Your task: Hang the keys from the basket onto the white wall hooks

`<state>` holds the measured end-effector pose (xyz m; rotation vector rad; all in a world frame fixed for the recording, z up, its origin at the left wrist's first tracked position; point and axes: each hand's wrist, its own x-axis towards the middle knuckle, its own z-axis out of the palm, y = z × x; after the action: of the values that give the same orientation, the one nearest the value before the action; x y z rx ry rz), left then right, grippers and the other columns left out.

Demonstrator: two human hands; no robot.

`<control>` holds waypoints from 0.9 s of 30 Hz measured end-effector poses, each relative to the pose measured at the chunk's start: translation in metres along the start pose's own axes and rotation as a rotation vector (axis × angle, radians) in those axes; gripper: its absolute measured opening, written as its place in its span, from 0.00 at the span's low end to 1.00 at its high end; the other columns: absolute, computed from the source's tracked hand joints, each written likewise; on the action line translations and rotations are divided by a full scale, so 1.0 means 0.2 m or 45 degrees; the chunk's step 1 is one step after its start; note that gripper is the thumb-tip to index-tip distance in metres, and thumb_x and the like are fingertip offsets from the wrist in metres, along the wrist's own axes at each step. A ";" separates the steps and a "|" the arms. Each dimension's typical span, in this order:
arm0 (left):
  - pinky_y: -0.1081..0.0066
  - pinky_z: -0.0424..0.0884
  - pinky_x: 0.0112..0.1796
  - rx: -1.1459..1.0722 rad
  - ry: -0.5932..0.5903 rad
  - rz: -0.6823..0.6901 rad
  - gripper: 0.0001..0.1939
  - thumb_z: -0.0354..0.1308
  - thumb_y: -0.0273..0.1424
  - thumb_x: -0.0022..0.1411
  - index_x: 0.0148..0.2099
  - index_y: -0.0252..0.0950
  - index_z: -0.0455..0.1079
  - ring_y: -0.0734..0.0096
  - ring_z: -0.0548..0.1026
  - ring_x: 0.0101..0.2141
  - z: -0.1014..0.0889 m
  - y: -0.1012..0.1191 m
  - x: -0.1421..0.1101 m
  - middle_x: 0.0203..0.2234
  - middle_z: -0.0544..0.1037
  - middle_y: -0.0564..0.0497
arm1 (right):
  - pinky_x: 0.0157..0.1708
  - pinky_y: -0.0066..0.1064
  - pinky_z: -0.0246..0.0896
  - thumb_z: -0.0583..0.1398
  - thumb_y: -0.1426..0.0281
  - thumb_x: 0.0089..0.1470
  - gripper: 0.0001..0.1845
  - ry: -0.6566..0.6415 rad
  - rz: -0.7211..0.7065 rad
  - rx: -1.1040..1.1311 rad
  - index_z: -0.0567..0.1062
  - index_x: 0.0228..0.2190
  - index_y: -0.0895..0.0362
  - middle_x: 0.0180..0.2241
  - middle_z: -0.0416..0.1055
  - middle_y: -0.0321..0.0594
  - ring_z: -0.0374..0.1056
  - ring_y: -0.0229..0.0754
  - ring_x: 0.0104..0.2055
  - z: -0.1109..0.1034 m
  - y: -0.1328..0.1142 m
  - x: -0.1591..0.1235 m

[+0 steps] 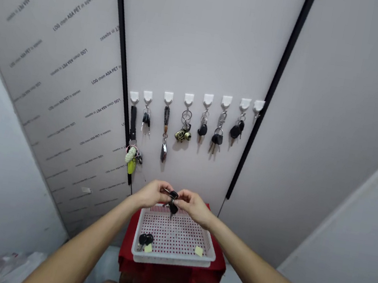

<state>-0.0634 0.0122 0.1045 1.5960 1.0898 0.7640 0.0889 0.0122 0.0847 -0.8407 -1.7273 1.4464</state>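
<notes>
Between my two hands, over the far edge of a white perforated basket (pixel 175 245), hangs a bunch of keys (pixel 173 208) with black heads. My left hand (pixel 153 195) pinches it from the left side, fingers closed on a key. From the right, my right hand (pixel 196 206) grips the same bunch near its ring. Inside the basket, at the near left, lies another set of black-headed keys (pixel 145 239) beside a pale yellow tag (pixel 148 248). A second yellow tag (pixel 198 251) rests at the basket's right.
White hooks (pixel 189 99) run in a row along the wall panel, most with key sets (pixel 217 139) hanging. The rightmost hook (pixel 258 107) shows no keys. The basket sits on a red cloth (pixel 128 242). A plastic bag (pixel 14 267) lies at lower left.
</notes>
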 end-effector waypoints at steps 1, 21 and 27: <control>0.78 0.59 0.24 -0.029 -0.010 0.009 0.08 0.53 0.25 0.37 0.26 0.31 0.62 0.81 0.63 0.19 0.01 0.02 0.00 0.16 0.67 0.57 | 0.26 0.25 0.54 0.55 0.71 0.35 0.07 -0.006 0.011 0.013 0.63 0.22 0.61 0.19 0.63 0.32 0.59 0.30 0.22 -0.01 -0.01 0.00; 0.77 0.59 0.28 -0.009 0.199 0.233 0.08 0.49 0.19 0.39 0.27 0.31 0.62 0.81 0.62 0.24 0.13 0.15 0.09 0.23 0.66 0.53 | 0.21 0.23 0.48 0.55 0.70 0.34 0.06 0.350 -0.050 -0.444 0.67 0.17 0.62 0.15 0.61 0.31 0.53 0.28 0.18 -0.28 -0.27 -0.05; 0.73 0.62 0.32 -0.007 0.092 0.401 0.23 0.48 0.17 0.39 0.42 0.32 0.57 0.76 0.64 0.32 0.30 0.40 0.20 0.38 0.64 0.45 | 0.18 0.22 0.50 0.55 0.70 0.34 0.06 0.698 -0.148 -0.362 0.65 0.16 0.62 0.14 0.59 0.31 0.52 0.27 0.15 -0.49 -0.51 -0.04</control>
<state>0.0276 0.0188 0.1619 1.7696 0.8955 1.0384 0.1729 0.0390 0.1957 -1.1400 -1.5349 0.7982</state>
